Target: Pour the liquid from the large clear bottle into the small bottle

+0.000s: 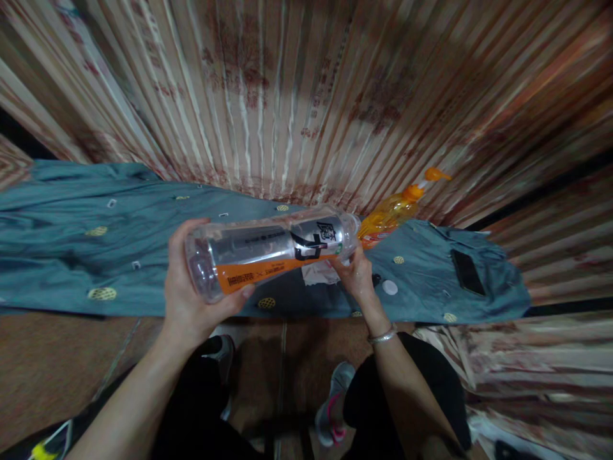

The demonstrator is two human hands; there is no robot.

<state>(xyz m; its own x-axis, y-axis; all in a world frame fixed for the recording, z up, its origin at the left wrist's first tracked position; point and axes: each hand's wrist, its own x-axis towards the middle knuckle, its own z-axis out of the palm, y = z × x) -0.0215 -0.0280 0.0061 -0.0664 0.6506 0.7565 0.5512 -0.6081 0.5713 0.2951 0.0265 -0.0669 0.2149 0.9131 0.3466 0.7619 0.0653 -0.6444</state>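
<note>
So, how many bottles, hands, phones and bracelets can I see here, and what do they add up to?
Bottles: 2 (clear bottle, yellow bottle)
Hands: 2 (left hand, right hand)
Phones: 1 (black phone)
Bracelets: 1 (silver bracelet)
Total: 6

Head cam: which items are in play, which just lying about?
In play:
- clear bottle with silver-and-orange label
- left hand and right hand, holding its opposite ends

Apparently lying about, on the teal cloth:
- phone
- round white disc
- white scrap, partly hidden
- orange-topped pump bottle; untouched by the left hand, role unclear
</note>
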